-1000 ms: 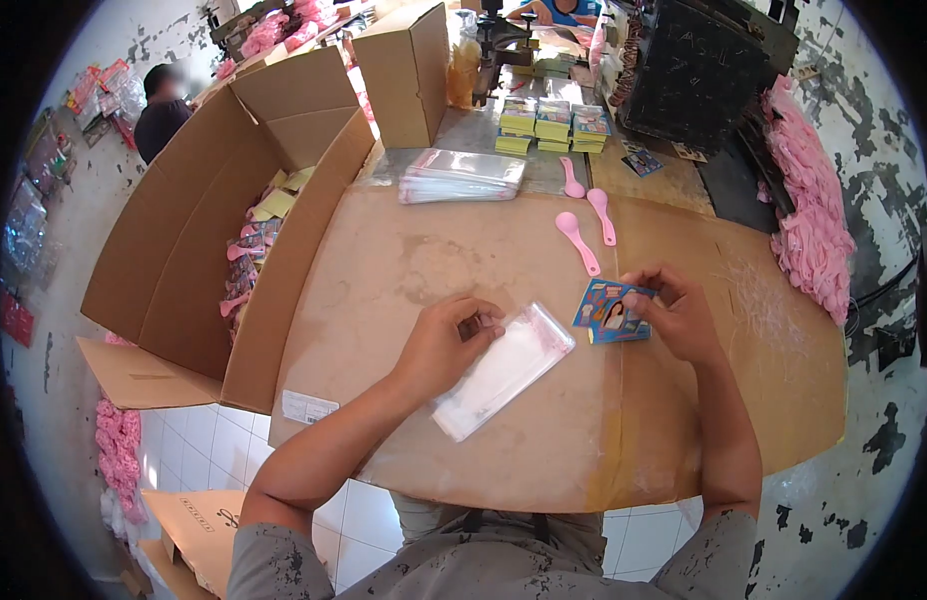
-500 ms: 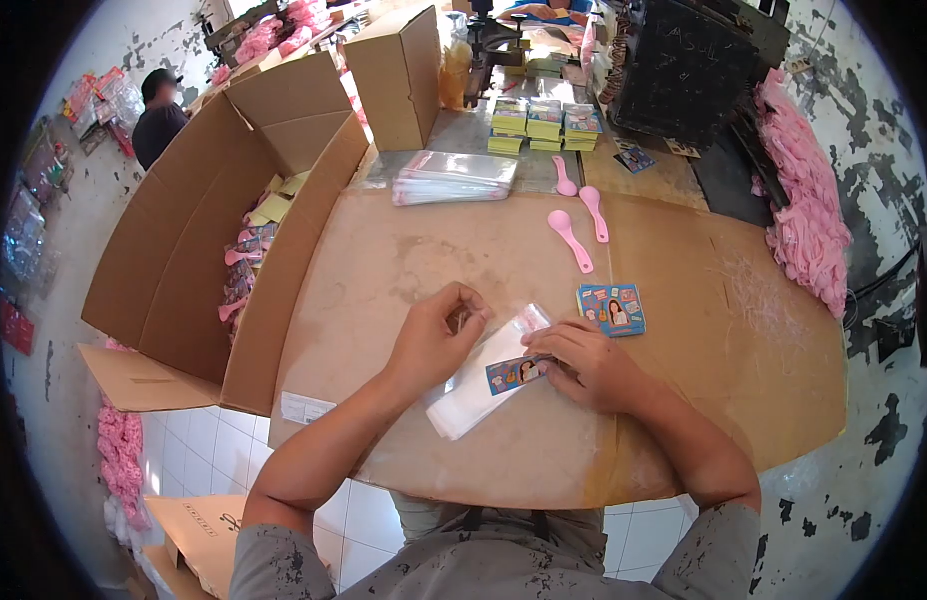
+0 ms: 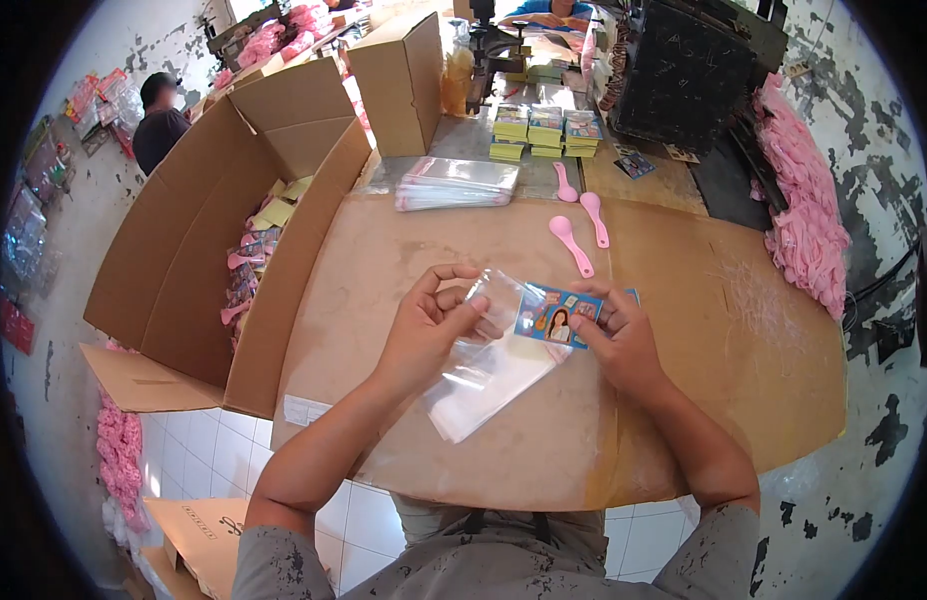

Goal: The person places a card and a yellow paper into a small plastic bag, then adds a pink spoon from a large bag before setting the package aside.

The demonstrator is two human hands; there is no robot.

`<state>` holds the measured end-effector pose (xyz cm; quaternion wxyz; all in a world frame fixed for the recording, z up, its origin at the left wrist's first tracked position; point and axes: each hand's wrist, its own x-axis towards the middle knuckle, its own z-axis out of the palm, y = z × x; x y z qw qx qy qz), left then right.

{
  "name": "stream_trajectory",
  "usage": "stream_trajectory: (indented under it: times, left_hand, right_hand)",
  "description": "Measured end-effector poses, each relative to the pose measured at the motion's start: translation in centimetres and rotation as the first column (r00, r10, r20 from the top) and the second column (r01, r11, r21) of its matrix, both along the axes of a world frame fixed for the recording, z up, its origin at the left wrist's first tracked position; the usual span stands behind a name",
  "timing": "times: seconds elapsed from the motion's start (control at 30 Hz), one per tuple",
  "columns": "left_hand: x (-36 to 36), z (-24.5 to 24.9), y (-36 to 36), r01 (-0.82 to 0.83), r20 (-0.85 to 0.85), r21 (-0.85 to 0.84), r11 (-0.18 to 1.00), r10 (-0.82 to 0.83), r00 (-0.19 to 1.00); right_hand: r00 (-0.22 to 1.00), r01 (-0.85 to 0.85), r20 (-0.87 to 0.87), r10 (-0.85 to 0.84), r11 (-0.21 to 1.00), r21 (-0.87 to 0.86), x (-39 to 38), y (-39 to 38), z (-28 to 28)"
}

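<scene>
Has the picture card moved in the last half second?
Yes. The picture card in the right hand moved up-frame toward the pink spoon; the left hand holds the clear bag.

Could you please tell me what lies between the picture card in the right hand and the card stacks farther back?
Three pink spoons lie on the table there, beyond the picture card, as the head view shows.

— What kind of place is this?
— A packing workshop. See the big cardboard box [image 3: 174, 250] with packed things inside, right beside the brown work table [image 3: 744, 340].
— What else shows it?
— A pile of clear bags [image 3: 456, 183], pink spoons [image 3: 572, 243], stacks of cards [image 3: 544, 128], and heaps of pink stuff [image 3: 799, 210] by the chipped wall [image 3: 864, 120]. A picture card [image 3: 556, 322] is held at one clear bag [image 3: 489, 365]. Another person [image 3: 162, 125] is farther back.
</scene>
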<state>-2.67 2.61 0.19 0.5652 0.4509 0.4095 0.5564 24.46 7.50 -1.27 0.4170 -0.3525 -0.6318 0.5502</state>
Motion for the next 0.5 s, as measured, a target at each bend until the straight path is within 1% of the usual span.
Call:
stream_trajectory:
  times: [0.07, 0.13, 0.17, 0.27, 0.37, 0.4, 0.43, 0.47, 0.5]
  left_hand:
    - [0.5, -0.4, -0.1, 0.017, 0.015, -0.005, 1.0, -0.017, 1.0]
    - [1.0, -1.2, -0.1, 0.017, 0.04, 0.009, 1.0, -0.017, 0.999]
    - [1.1, -1.3, -0.2, 0.022, 0.007, 0.005, 1.0, -0.022, 1.0]
    - [1.3, -0.9, -0.5, 0.037, -0.08, -0.008, 0.999, -0.038, 0.996]
    - [1.5, -0.7, -0.8, 0.048, -0.125, 0.0, 0.999, -0.048, 0.991]
    - [1.6, -0.8, -0.8, 0.056, -0.135, 0.018, 0.998, -0.053, 0.989]
    - [1.6, -0.9, -0.9, 0.065, -0.145, 0.035, 0.997, -0.059, 0.988]
    - [1.7, -0.9, -1.1, 0.089, -0.201, 0.052, 0.995, -0.077, 0.977]
    - [1.8, -0.9, -1.2, 0.114, -0.256, 0.067, 0.991, -0.093, 0.962]
  right_hand:
    - [0.996, 0.025, -0.087, -0.024, 1.0, 0.004, -0.2, 0.1, 0.3]
    - [0.988, 0.076, -0.138, -0.073, 0.997, 0.022, -0.5, -0.4, 1.0]
    - [0.982, 0.103, -0.163, -0.097, 0.994, 0.03, -0.6, -0.5, 1.2]
    - [0.982, 0.102, -0.162, -0.094, 0.994, 0.042, -0.5, -0.6, 1.2]
    - [0.996, 0.046, 0.062, -0.058, 0.982, 0.185, 0.5, -0.1, 0.2]
    - [0.988, -0.007, 0.149, -0.047, 0.939, 0.345, 0.6, 0.1, 0.4]
    - [0.97, -0.073, 0.236, -0.051, 0.869, 0.489, 0.7, 0.2, 0.9]
    - [0.945, -0.15, 0.32, -0.07, 0.776, 0.613, 0.8, 0.2, 1.3]
    - [0.941, -0.17, 0.336, -0.049, 0.788, 0.591, 0.7, -0.1, 1.7]
